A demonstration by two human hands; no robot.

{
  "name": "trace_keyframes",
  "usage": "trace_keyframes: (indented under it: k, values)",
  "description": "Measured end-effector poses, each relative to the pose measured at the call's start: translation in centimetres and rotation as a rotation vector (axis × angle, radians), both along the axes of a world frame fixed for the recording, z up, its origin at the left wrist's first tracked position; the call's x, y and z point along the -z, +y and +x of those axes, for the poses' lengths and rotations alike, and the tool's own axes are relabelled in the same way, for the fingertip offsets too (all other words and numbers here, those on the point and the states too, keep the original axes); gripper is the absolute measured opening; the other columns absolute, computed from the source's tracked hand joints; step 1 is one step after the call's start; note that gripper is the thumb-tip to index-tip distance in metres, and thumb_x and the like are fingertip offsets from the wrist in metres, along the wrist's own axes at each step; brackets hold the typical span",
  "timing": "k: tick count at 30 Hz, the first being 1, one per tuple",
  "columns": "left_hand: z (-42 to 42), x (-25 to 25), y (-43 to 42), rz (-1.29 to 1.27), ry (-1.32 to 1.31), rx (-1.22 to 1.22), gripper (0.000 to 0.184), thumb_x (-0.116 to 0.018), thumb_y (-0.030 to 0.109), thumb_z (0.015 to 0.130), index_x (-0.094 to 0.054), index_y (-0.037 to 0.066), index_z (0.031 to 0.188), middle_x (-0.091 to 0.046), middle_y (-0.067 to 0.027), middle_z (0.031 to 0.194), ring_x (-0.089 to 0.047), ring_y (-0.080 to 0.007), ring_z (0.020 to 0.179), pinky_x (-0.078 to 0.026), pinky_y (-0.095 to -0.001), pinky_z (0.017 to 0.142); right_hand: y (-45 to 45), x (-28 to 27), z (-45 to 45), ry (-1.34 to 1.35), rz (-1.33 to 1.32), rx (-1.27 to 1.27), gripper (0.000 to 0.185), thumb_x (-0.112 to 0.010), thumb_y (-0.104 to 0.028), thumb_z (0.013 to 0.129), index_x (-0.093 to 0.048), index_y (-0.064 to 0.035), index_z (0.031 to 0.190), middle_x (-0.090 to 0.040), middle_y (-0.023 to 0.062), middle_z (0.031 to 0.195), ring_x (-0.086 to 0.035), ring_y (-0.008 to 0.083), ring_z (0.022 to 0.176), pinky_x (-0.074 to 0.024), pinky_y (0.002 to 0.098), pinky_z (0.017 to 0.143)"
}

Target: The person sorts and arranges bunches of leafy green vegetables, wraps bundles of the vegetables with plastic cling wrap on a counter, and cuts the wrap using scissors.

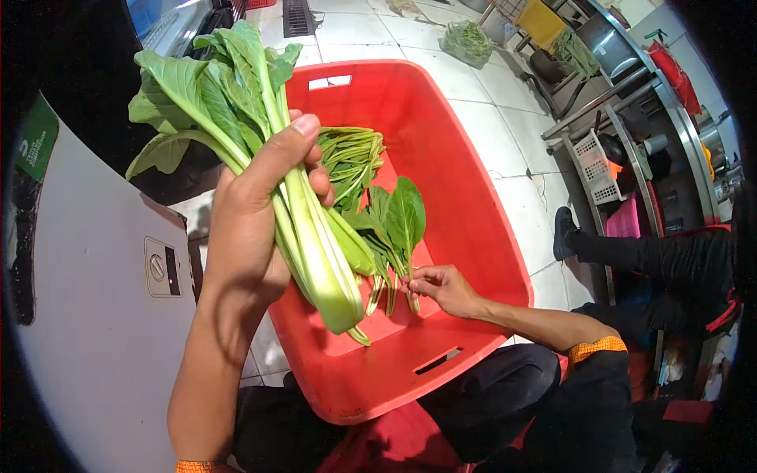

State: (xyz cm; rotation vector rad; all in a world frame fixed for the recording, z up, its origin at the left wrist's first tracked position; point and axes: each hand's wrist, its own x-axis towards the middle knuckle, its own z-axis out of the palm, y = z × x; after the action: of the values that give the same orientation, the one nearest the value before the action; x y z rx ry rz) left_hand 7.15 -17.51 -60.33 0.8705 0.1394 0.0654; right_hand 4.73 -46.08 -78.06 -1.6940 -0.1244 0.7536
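Observation:
My left hand (264, 185) is wrapped round a bunch of leafy greens (319, 244), raised above the left side of a red plastic bin (465, 197). The thick pale stem base points down and the leaves point up to the left. Down in the bin, my right hand (445, 290) pinches the stem of a single leaf (406, 217) between thumb and fingers. Other loose leaves lie beside it, and a pile of thin-stemmed greens (351, 158) rests at the bin's far end.
On the left stands a white appliance (102, 276) with a knob. A bag of greens (467, 43) sits on the tiled floor (505, 130). Metal shelves with a white basket (597, 169) are at the right, near another person's leg and dark shoe (564, 233).

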Motion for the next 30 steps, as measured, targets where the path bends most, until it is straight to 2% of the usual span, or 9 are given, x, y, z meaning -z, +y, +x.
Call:
trace_keyframes:
  k: [7, 12, 15, 18, 22, 23, 24, 26, 30]
  values:
    - [-0.3, -0.2, 0.7, 0.018, 0.027, 0.023, 0.028, -0.069, 0.029, 0.082, -0.059, 0.003, 0.085, -0.056, -0.0038, 0.063, -0.055, -0.0113, 0.058, -0.046, -0.0205, 0.052, -0.6, -0.4, 1.1, -0.132, -0.114, 0.104, 0.013, -0.061, -0.012, 0.089, -0.063, 0.0014, 0.091, -0.064, 0.0029, 0.077, -0.057, 0.0072, 0.068, -0.0473, 0.0244, 0.061]
    - [-0.3, -0.2, 0.8, -0.029, 0.025, 0.01, 0.023, -0.068, 0.025, 0.084, -0.058, 0.004, 0.085, -0.056, -0.0031, 0.063, -0.054, -0.0108, 0.056, -0.047, -0.022, 0.055, -2.3, -3.5, 2.3, -0.251, -0.242, 0.172, 0.013, -0.062, -0.011, 0.087, -0.065, 0.0013, 0.09, -0.064, 0.0025, 0.074, -0.055, 0.0076, 0.062, -0.0456, 0.0243, 0.056]
    - [0.2, 0.1, 0.8, -0.098, -0.045, 0.015, 0.017, -0.066, 0.019, 0.085, -0.058, 0.004, 0.088, -0.056, -0.0023, 0.074, -0.055, -0.0098, 0.062, -0.048, -0.0235, 0.058, -2.0, -7.5, 4.2, -0.647, -0.375, 0.214, 0.014, -0.063, -0.01, 0.087, -0.066, 0.0014, 0.096, -0.063, 0.0031, 0.074, -0.054, 0.0067, 0.063, -0.0438, 0.0237, 0.056]
    - [0.3, 0.8, 2.0, 0.039, -0.064, 0.028, 0.029, -0.063, 0.019, 0.087, -0.057, 0.001, 0.109, -0.058, -0.0047, 0.09, -0.057, -0.0108, 0.071, -0.049, -0.0257, 0.062, -2.9, -13.8, 4.6, -1.101, -0.608, 0.193, 0.015, -0.066, -0.007, 0.084, -0.067, -0.0006, 0.097, -0.063, 0.007, 0.076, -0.054, 0.0101, 0.062, -0.0412, 0.0245, 0.053]
    - [1.7, 3.9, 5.6, 0.323, -0.037, -0.189, 0.047, -0.046, 0.028, 0.096, -0.045, -0.001, 0.132, -0.051, -0.0116, 0.122, -0.053, -0.0178, 0.105, -0.042, -0.0279, 0.094, -12.3, -19.7, -0.8, -1.41, -0.875, 0.509, 0.015, -0.067, -0.002, 0.079, -0.068, -0.0029, 0.094, -0.066, 0.0108, 0.084, -0.062, 0.021, 0.068, -0.0495, 0.0295, 0.06]
    - [1.5, 2.5, 3.2, 0.386, -0.002, -0.287, 0.045, -0.046, 0.026, 0.096, -0.045, -0.001, 0.133, -0.05, -0.0075, 0.115, -0.052, -0.0138, 0.1, -0.042, -0.0246, 0.089, -15.0, -21.2, -3.4, -1.403, -1.036, 0.572, 0.016, -0.067, 0.0, 0.078, -0.068, -0.0034, 0.094, -0.067, 0.0114, 0.087, -0.065, 0.0227, 0.075, -0.0512, 0.03, 0.065]
    - [2.9, 3.6, 4.7, 0.355, -0.074, -0.127, 0.043, -0.046, 0.022, 0.097, -0.044, -0.002, 0.133, -0.048, -0.0041, 0.11, -0.049, -0.0099, 0.095, -0.041, -0.0222, 0.085, -18.1, -22.1, -6.0, -1.381, -1.197, 0.628, 0.018, -0.066, 0.001, 0.078, -0.068, -0.0032, 0.096, -0.067, 0.0127, 0.089, -0.065, 0.0238, 0.078, -0.0513, 0.031, 0.068]
    - [4.2, 5.2, 6.7, 0.325, 0.013, -0.065, 0.049, -0.037, 0.028, 0.098, -0.035, 0.004, 0.14, -0.034, -0.0181, 0.143, -0.035, -0.0312, 0.132, -0.029, -0.0402, 0.109, -24.8, -22.7, -12.0, -1.324, -1.415, 0.726, 0.019, -0.065, 0.002, 0.079, -0.067, -0.0026, 0.098, -0.067, 0.0136, 0.089, -0.065, 0.0262, 0.082, -0.0505, 0.0327, 0.072]
    - [1.9, 2.7, 3.7, 0.285, -0.087, 0.081, 0.038, -0.049, 0.022, 0.095, -0.05, -0.005, 0.122, -0.049, -0.0224, 0.122, -0.052, -0.0312, 0.107, -0.046, -0.0451, 0.093, -37.3, -22.1, -25.8, -0.979, -1.902, 0.817, 0.019, -0.063, -0.002, 0.08, -0.064, -0.0013, 0.099, -0.065, 0.0138, 0.091, -0.062, 0.0305, 0.088, -0.0489, 0.0391, 0.076]
